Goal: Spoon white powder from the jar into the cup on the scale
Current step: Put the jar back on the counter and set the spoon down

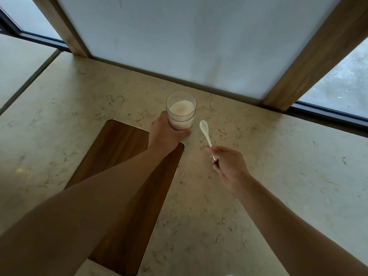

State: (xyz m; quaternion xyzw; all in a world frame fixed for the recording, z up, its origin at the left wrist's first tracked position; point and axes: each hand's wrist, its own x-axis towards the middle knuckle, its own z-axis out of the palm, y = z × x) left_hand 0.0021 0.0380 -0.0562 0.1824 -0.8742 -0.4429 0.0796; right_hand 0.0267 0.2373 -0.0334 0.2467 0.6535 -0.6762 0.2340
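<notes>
A clear open-topped jar holding white powder stands on the marble counter near the back wall. My left hand wraps around its lower part from the left. My right hand pinches the handle end of a white spoon, whose empty bowl points away from me, just right of the jar and apart from it. No cup and no scale are in view.
A dark wooden inset board lies in the counter under my left forearm. A pale wall panel with wooden frames rises behind the jar. Windows flank it at both sides.
</notes>
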